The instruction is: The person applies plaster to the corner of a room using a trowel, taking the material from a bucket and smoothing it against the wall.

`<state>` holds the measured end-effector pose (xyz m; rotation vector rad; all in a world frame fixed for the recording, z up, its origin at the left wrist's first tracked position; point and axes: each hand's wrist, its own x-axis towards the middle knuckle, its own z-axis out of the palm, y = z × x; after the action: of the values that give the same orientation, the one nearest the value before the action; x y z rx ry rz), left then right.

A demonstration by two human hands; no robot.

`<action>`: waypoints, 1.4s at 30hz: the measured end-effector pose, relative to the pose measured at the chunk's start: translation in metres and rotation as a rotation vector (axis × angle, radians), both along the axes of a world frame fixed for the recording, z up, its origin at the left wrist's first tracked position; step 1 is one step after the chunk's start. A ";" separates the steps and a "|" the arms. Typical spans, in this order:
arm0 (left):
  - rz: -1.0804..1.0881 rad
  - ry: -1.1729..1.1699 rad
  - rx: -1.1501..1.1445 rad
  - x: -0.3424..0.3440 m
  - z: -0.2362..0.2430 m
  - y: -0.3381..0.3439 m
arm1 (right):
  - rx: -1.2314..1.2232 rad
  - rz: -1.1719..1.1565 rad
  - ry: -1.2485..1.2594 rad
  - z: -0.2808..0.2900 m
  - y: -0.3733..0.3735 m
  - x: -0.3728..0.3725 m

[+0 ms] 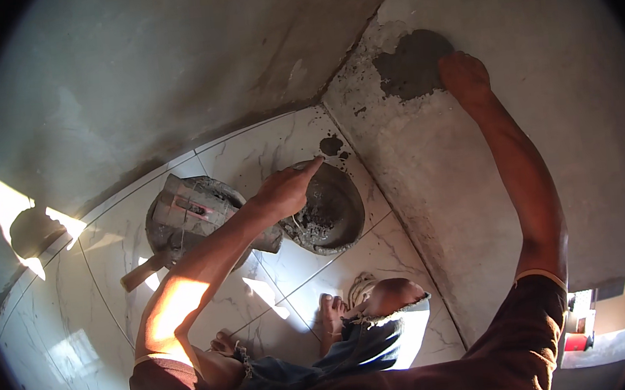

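Left of the bowl [350, 205], a pan [153, 227] holds a float [191, 207] within reach. The left hand [285, 194] overlaps the bowl's left rim, perhaps steadying it, grip unclear. Beyond the bowl's right, wet mortar [413, 67] darkens the wall [579, 97], where the right hand [465, 76] curls its fingers; whether around a tool, I cannot tell.

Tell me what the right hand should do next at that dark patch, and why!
I'd probably sweep the right hand gently leftward across the dark patch. The hand is at its right edge, while its left edge looks ragged against the paler wall.
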<state>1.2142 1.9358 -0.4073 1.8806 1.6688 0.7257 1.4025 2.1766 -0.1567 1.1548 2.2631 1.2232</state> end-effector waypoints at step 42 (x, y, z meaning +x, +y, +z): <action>0.060 0.039 -0.148 -0.007 0.004 0.002 | -0.539 0.279 0.303 -0.225 -0.164 0.096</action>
<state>1.2076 1.9373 -0.4038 1.7592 1.7593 0.5755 1.4988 2.0130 -0.3819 0.8789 2.8075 0.4672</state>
